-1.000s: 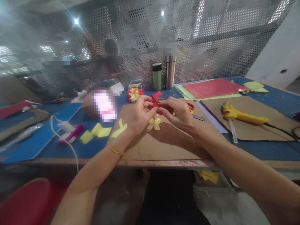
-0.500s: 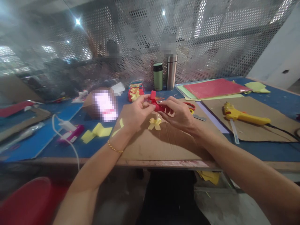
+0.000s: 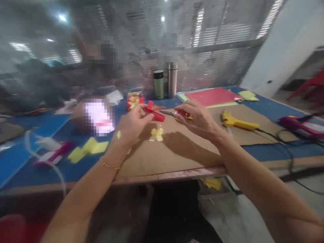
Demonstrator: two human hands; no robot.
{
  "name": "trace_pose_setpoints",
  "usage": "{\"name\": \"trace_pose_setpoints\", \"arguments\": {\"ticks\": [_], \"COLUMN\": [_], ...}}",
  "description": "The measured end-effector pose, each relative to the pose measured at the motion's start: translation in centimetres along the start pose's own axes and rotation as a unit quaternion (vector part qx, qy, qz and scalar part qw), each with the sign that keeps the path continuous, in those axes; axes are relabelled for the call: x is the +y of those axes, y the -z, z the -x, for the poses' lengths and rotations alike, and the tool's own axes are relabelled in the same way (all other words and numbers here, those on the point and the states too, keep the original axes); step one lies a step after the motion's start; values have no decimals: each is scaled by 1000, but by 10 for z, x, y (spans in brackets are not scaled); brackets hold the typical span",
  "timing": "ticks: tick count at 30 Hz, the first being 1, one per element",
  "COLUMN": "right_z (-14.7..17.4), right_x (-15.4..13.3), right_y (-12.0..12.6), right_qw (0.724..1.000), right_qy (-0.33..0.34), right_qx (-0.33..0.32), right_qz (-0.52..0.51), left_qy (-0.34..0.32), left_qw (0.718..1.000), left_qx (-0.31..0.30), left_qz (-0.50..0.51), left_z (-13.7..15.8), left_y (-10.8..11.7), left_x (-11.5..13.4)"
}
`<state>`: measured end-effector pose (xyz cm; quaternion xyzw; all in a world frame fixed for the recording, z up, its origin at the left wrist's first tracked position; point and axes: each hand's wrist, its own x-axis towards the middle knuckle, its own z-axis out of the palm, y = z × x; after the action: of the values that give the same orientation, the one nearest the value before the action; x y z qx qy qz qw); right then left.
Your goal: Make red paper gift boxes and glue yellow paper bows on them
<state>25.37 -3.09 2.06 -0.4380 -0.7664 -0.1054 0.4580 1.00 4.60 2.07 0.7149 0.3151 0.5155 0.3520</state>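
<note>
Purple device (image 3: 57, 153): far to the left on the blue table (image 3: 84, 172), close to its near edge.
Yellow paper (image 3: 88, 147): folded, right of the device; blue tabletop runs between it and the near edge.
Left hand (image 3: 134, 123): over the left part of the cardboard sheet (image 3: 152, 160), thumb and fingers clamped on the red strip.
Red strip (image 3: 158, 116): folded, one end standing up, the other pointing right toward the scissors with a narrow gap between.
Yellow bow (image 3: 157, 135): on the cardboard, nearer than the strip; bare board stretches from it to the near edge.
Scissors (image 3: 167, 112): blades pointing left, tips just beside the strip.
Right hand (image 3: 196, 118): fingers curled over the scissors' handles; whether clamped, I cannot tell.
Glue gun (image 3: 240, 123): right of that hand, on another cardboard piece (image 3: 255, 137), well apart from the strip.
</note>
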Motion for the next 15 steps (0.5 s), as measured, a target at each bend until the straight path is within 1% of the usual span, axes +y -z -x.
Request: {"name": "trace_pose_setpoints", "arguments": {"ticks": [3, 5, 6, 8, 9, 10, 12, 15], "right_z": [25, 47, 58, 77, 84, 90, 97, 105], "right_x": [31, 56, 68, 90, 99, 106, 117, 131], "right_y": [44, 79, 95, 118, 123, 125, 122, 114], "right_qw": [990, 970, 954, 901, 890, 887, 887, 891], "right_qy": [-52, -100, -141, -261, -284, -294, -300, -295], "right_qx": [3, -25, -51, -151, -176, -191, -219, -218], "right_qz": [129, 219, 260, 313, 309, 300, 275, 269], "left_qy": [17, 21, 21, 16, 12, 13, 21, 44], "left_qw": [1000, 999, 999, 999, 999, 999, 999, 997], "left_qx": [2, 2, 2, 4, 8, 4, -7, -31], "left_qz": [19, 30, 34, 39, 40, 39, 42, 56], "left_z": [-2, -1, 0, 5, 7, 9, 11, 11], "left_y": [1, 0, 0, -3, -4, -6, -8, -9], "left_x": [1, 2, 4, 7, 8, 10, 12, 13]}}
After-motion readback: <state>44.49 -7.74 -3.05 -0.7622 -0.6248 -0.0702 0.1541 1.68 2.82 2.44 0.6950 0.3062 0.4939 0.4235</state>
